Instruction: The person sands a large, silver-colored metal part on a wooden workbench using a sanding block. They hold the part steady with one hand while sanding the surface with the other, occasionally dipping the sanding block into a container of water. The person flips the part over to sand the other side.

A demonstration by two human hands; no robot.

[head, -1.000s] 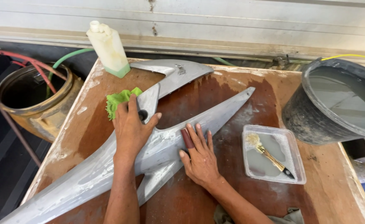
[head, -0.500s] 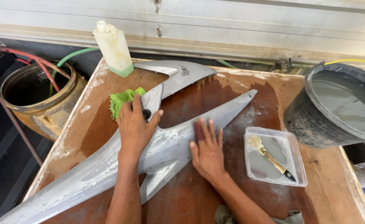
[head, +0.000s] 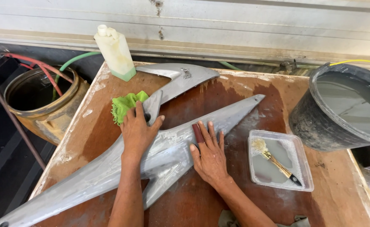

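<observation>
A long grey forked plastic panel [head: 88,176] lies across a wet brown wooden board [head: 244,90]. My left hand [head: 136,132] presses on the panel where its upper branch splits off, thumb and fingers wrapped around that branch. Just beyond its fingers lies a green cloth [head: 124,105]. My right hand [head: 210,157] lies flat on the panel's middle, fingers pressing a small dark red strip of sandpaper [head: 197,133] against the wet grey surface.
A clear plastic tray [head: 298,162] with grey water and a small brush [head: 277,164] sits right of my right hand. A dark bucket of water [head: 315,122] stands at the board's right edge. A white bottle [head: 115,52] stands at the far left corner, and a rusty drum [head: 46,113] with hoses lies beyond the left edge.
My right hand has slid a little up and right along the panel, its fingers drawing closer together over the sandpaper. My left hand has stayed in place on the panel.
</observation>
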